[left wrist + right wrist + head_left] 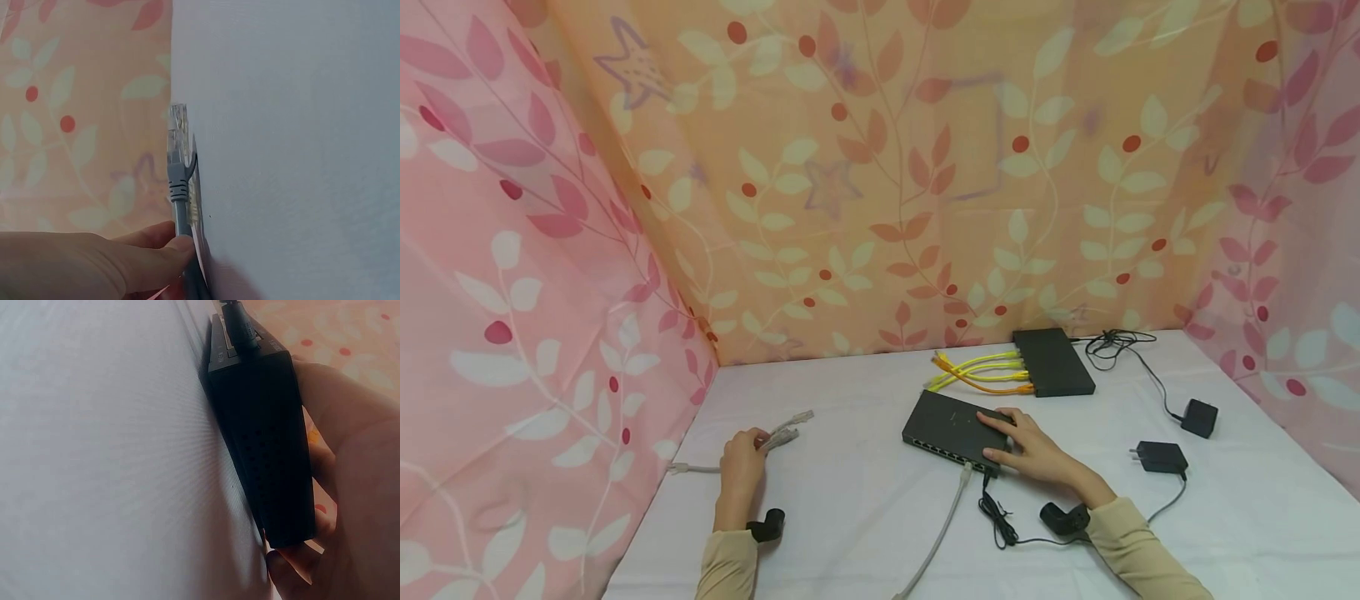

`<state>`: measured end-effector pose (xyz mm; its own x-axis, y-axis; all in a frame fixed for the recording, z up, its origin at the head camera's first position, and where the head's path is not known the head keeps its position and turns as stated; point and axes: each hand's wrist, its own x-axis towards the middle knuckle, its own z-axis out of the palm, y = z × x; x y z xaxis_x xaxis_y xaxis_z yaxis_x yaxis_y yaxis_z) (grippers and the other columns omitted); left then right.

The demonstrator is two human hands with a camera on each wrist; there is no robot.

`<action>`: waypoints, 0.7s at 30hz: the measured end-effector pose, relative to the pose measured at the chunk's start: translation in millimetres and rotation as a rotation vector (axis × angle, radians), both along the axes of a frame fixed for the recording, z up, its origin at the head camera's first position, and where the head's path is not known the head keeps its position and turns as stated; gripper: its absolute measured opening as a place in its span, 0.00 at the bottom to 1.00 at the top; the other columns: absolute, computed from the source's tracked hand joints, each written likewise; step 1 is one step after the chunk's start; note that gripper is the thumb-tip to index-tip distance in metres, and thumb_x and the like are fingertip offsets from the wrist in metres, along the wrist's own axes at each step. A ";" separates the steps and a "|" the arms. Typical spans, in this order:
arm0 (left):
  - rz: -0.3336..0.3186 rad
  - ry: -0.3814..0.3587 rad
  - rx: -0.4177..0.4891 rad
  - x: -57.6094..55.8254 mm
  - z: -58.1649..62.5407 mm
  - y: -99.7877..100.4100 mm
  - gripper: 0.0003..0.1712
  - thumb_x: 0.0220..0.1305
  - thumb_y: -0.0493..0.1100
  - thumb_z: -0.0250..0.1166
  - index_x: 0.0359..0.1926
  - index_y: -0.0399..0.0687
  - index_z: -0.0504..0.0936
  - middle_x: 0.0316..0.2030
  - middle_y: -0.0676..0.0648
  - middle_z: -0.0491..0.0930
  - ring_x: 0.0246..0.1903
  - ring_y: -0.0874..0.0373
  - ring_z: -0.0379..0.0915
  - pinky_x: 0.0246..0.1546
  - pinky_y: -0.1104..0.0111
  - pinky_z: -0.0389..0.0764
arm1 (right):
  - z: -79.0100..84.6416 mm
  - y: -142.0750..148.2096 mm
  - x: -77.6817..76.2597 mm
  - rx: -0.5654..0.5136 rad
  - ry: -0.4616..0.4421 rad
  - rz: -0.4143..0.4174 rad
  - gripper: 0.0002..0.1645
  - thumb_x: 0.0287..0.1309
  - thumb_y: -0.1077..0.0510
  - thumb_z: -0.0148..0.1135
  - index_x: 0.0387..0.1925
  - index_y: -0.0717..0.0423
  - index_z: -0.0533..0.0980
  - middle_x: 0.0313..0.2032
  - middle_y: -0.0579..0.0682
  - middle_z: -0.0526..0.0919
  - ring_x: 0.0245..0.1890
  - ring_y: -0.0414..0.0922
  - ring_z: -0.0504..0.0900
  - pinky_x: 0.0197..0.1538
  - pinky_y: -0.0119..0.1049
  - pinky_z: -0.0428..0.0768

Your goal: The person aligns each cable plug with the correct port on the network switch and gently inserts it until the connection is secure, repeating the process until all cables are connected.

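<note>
My left hand (743,468) pinches a small bunch of grey network cables (181,215) between thumb and fingers. Their clear plugs (178,134) point away from the hand, side by side. A further grey cable end (694,469) sticks out on the hand's left. My right hand (1037,454) holds the right end of a black network switch (951,423), fingertips over its top and some round the far corner. Its row of ports faces the front. One grey network cable (942,529) runs from a port near the right end, beside the power cord plug (240,328).
Behind stands a second black switch (1054,362) with yellow and orange cables (981,371) at its left side. A coiled black cord (1116,343) leads to a power adapter (1198,418). Another adapter (1161,457) lies closer. A bundled power cord (997,518) rests before the right hand.
</note>
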<state>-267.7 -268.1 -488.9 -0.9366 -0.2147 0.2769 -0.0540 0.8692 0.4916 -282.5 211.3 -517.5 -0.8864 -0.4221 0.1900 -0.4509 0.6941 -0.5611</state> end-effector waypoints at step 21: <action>-0.082 -0.020 0.021 -7.8 1.6 4.8 0.07 0.59 0.30 0.58 0.38 0.32 0.81 0.30 0.38 0.75 0.32 0.45 0.72 0.35 0.54 0.72 | 3.6 -1.0 1.4 0.003 0.002 0.004 0.39 0.54 0.36 0.59 0.65 0.42 0.64 0.62 0.60 0.61 0.59 0.59 0.63 0.53 0.61 0.67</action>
